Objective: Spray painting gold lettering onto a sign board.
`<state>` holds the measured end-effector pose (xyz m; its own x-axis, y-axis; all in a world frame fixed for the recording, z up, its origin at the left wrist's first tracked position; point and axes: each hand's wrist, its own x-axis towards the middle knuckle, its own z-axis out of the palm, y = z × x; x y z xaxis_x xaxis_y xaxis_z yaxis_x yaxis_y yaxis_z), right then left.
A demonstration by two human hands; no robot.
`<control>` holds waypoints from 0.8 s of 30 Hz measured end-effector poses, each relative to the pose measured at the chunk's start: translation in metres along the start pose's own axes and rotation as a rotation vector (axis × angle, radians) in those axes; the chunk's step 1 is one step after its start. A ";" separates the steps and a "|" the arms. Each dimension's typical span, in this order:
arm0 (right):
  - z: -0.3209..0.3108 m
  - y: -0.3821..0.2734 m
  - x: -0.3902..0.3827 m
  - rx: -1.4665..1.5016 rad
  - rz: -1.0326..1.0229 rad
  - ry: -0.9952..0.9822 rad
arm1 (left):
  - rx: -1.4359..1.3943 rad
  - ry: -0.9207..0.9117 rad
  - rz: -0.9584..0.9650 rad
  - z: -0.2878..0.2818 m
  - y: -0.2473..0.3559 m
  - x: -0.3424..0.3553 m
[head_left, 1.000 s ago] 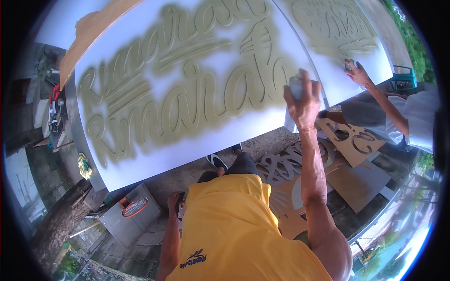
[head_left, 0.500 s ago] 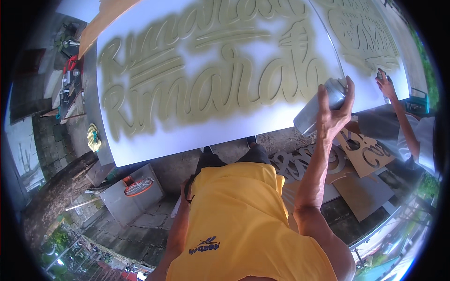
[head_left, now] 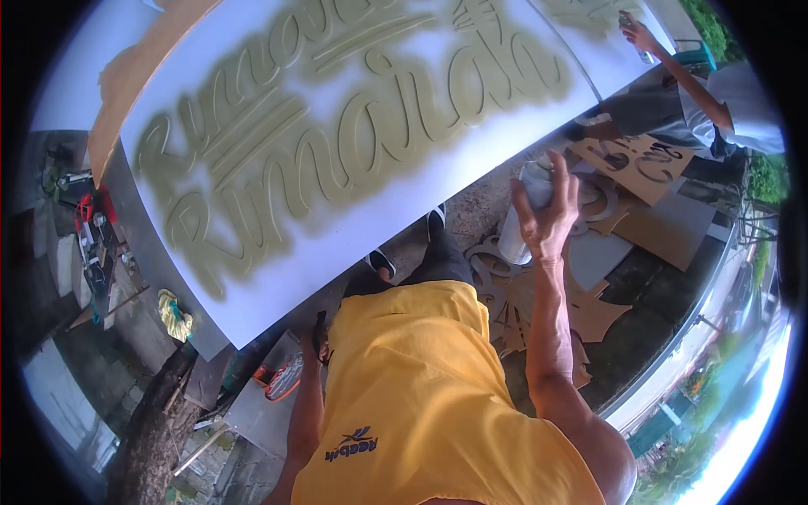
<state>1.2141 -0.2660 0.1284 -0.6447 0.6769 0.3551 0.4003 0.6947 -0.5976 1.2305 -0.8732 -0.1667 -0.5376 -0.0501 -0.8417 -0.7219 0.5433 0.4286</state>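
Note:
My right hand is wrapped round a silver-grey spray can, which it holds tilted just off the near edge of the board, the fingers up by its top. On the table, a large white board carries raised cursive lettering coated in olive-gold paint, with a soft overspray halo around it. At my left side hangs my left hand, beside a dark strap; my body hides most of it, so its fingers do not show.
At the right, another person's hand holds a can over a second painted panel. Cut-out letter pieces and brown sheets lie on the ground there. A yellowish rag hangs at the table's left corner. Below it is a basketball hoop.
The view has turned, so the board appears rotated and farther left. My right hand and the can have shifted from over the board's edge to beside it, over the ground pieces.

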 end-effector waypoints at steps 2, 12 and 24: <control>0.005 -0.006 -0.016 -0.038 0.018 -0.035 | 0.127 0.039 -0.036 -0.038 -0.001 0.001; 0.009 0.010 -0.021 -0.071 0.040 -0.035 | -0.328 -0.199 0.173 -0.046 -0.013 -0.003; 0.030 0.010 0.027 -0.001 -0.065 -0.111 | 0.205 -0.015 0.544 -0.006 0.042 -0.032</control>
<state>1.1809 -0.2477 0.1100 -0.7376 0.5991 0.3115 0.3555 0.7367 -0.5752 1.2147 -0.8534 -0.1193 -0.8000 0.2927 -0.5238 -0.2438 0.6391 0.7294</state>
